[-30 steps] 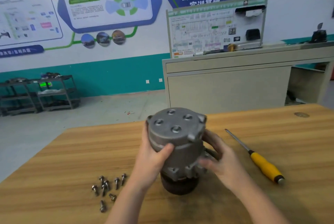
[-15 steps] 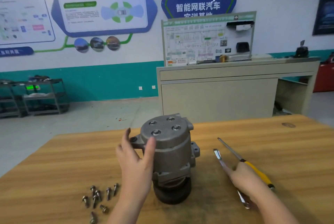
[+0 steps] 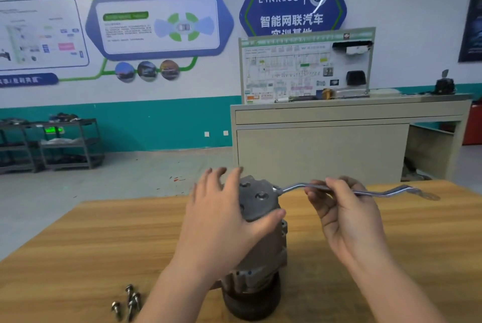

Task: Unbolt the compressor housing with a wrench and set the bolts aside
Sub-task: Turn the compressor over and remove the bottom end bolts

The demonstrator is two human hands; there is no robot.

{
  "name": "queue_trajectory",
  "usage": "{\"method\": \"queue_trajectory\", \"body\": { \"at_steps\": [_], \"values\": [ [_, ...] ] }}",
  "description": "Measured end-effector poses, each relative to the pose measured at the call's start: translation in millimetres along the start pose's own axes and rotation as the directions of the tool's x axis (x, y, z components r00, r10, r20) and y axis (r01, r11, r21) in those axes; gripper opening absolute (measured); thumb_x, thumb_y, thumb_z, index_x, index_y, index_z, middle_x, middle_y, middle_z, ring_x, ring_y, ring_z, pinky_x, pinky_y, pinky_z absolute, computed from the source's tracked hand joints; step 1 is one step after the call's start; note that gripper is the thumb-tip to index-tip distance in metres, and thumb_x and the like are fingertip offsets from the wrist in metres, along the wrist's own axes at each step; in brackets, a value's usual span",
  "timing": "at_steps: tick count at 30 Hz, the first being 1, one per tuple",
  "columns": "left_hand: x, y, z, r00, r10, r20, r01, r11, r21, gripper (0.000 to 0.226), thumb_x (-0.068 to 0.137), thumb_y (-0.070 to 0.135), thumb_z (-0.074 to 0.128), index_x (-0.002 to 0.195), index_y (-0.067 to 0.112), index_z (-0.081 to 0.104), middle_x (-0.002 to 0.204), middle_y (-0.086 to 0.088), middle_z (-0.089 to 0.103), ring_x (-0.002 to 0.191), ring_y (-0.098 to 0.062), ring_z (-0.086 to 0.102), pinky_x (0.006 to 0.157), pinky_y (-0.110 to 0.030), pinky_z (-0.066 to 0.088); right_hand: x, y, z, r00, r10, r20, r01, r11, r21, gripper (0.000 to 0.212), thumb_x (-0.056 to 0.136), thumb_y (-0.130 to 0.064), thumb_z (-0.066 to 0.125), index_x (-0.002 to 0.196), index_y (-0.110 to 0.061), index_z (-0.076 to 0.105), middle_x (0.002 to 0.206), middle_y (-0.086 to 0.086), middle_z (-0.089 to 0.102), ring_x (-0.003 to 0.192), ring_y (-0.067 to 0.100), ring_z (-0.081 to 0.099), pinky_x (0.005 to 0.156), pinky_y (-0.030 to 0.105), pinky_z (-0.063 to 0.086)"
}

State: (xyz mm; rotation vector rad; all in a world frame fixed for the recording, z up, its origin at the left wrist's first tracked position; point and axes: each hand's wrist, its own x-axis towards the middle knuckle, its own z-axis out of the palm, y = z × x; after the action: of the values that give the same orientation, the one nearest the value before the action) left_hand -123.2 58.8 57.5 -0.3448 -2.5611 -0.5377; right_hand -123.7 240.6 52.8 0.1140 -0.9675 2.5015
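Observation:
The grey metal compressor (image 3: 260,218) stands upright on the wooden table (image 3: 78,244), its housing end facing up with round bolt recesses. My left hand (image 3: 221,218) lies over its left side and top, thumb along the housing's near edge, fingers straight. A silver offset ring wrench (image 3: 365,191) is pinched at its shaft by my right hand (image 3: 344,213); its left end touches the housing's upper right edge. Several removed bolts (image 3: 129,302) lie on the table at the lower left.
Beyond the table is an open grey floor, a beige bench (image 3: 339,140) with a wiring display board, and dark metal shelves (image 3: 52,145) by the teal wall. My right arm hides the table area to the right of the compressor.
My right hand lifted the wrench off the table and brought its end to the housing's top right edge. My left hand shifted from the side onto the housing top. The camera moved closer.

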Motion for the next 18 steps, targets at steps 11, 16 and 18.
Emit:
{"method": "queue_trajectory", "body": {
  "at_steps": [11, 16, 18],
  "values": [
    [20, 17, 20, 0.992, 0.08, 0.097, -0.099, 0.972, 0.214, 0.076, 0.08, 0.078, 0.039, 0.146, 0.04, 0.035, 0.153, 0.012, 0.039, 0.145, -0.024, 0.026, 0.104, -0.042, 0.041, -1, 15, -2, 0.929, -0.367, 0.039, 0.364, 0.891, -0.27, 0.01, 0.101, -0.005, 0.042, 0.099, -0.015, 0.041, 0.075, 0.013, 0.072, 0.059, 0.03, 0.069, 0.053, 0.028, 0.056],
    [14, 24, 19, 0.993, 0.102, 0.064, -0.115, 0.964, 0.24, 0.074, 0.082, 0.075, 0.041, 0.145, 0.037, 0.038, 0.148, 0.011, 0.045, 0.141, -0.024, 0.03, 0.101, -0.041, 0.042, -13, 17, 4, 0.881, -0.456, 0.124, 0.463, 0.782, -0.417, 0.017, 0.095, -0.027, 0.045, 0.101, -0.013, 0.039, 0.078, 0.014, 0.07, 0.064, 0.027, 0.072, 0.057, 0.03, 0.059],
    [12, 26, 21, 0.994, 0.099, 0.052, -0.109, 0.964, 0.242, 0.075, 0.082, 0.075, 0.04, 0.145, 0.033, 0.039, 0.151, 0.009, 0.043, 0.144, -0.025, 0.027, 0.104, -0.042, 0.039, -22, 20, 9, 0.844, -0.511, 0.165, 0.522, 0.709, -0.474, 0.013, 0.09, -0.034, 0.045, 0.094, -0.025, 0.037, 0.079, 0.009, 0.069, 0.063, 0.021, 0.071, 0.057, 0.027, 0.059]
  ]
}}
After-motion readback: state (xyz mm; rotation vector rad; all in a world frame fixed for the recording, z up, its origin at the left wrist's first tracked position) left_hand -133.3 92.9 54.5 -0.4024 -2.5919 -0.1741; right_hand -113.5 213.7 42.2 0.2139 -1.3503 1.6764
